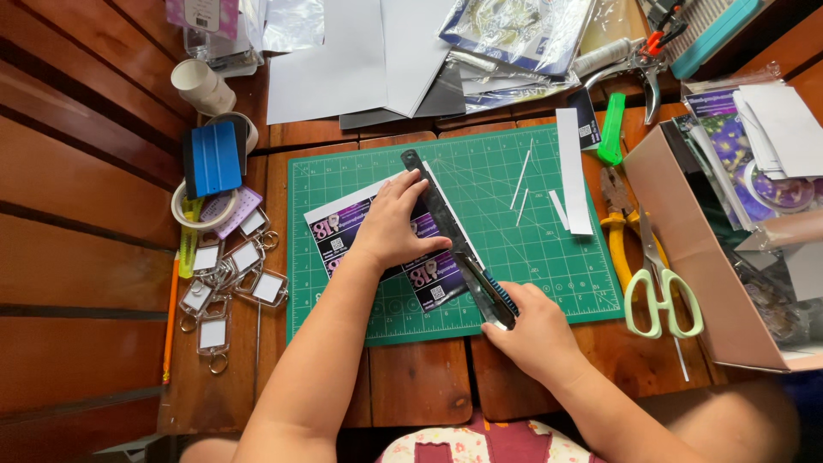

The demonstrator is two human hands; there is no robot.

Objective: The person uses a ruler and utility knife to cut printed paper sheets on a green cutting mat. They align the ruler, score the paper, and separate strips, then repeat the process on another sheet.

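A green cutting mat point(523, 257) lies on a wooden table. On it sits a printed sheet point(343, 227) in purple and black with a white border. My left hand point(394, 223) presses flat on a dark metal ruler point(437, 210) that runs diagonally across the sheet. My right hand point(536, 330) grips a utility knife point(495, 304) at the ruler's lower end, near the mat's front edge. Thin white paper strips point(572, 171) lie on the mat's far right.
Clear plastic key-tag holders point(227, 274), a blue squeegee point(213, 159) and tape rolls point(199, 214) sit left of the mat. Green-handled scissors point(660, 287), yellow pliers point(615, 214) and a cardboard box point(703, 283) of printed sheets are on the right. Grey papers point(343, 69) lie behind.
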